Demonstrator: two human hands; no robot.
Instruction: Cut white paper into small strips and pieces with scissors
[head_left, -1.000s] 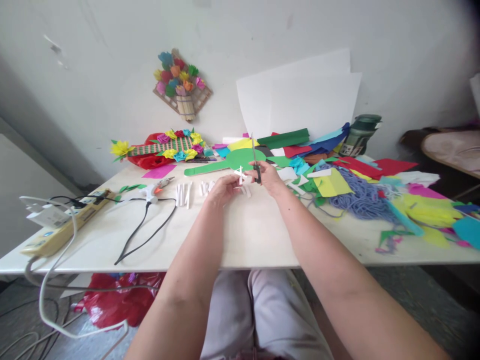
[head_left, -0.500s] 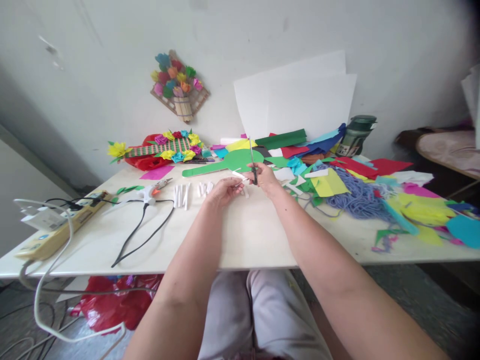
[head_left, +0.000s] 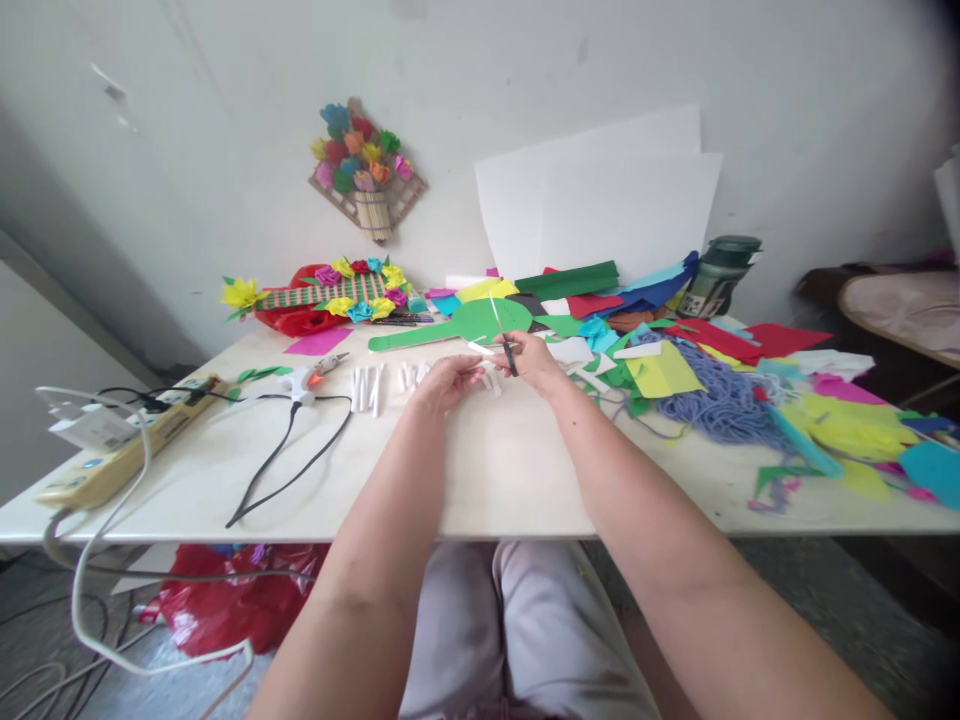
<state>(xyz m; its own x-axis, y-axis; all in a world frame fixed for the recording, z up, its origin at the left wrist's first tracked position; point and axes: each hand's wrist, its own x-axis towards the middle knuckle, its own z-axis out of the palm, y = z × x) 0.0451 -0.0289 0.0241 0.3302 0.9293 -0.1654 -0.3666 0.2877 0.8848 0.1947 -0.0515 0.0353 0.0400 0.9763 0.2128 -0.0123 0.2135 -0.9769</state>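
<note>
My right hand [head_left: 529,358] is closed on a pair of scissors [head_left: 501,325], its blades pointing up and away toward the back of the table. Close beside it, my left hand [head_left: 450,380] pinches a thin white paper roll [head_left: 484,358] near the scissors. More white pieces [head_left: 493,380] lie on the table just under my fingers. To the left of my left hand are short white rolls [head_left: 410,376] and a row of longer white paper rolls [head_left: 366,388]. Beyond my hands lies a green guitar-shaped cutout [head_left: 491,318].
A glue gun [head_left: 304,382] with a looped black cord and a power strip [head_left: 127,450] occupy the left side. A flower-covered piece [head_left: 322,296] sits behind them. On the right are blue yarn [head_left: 712,395], coloured paper scraps [head_left: 664,372] and a dark green bottle [head_left: 718,275].
The scissors' blades have swung from nearly upright to leaning left. Both hands stay close together in about the same place, and the view has shifted slightly.
</note>
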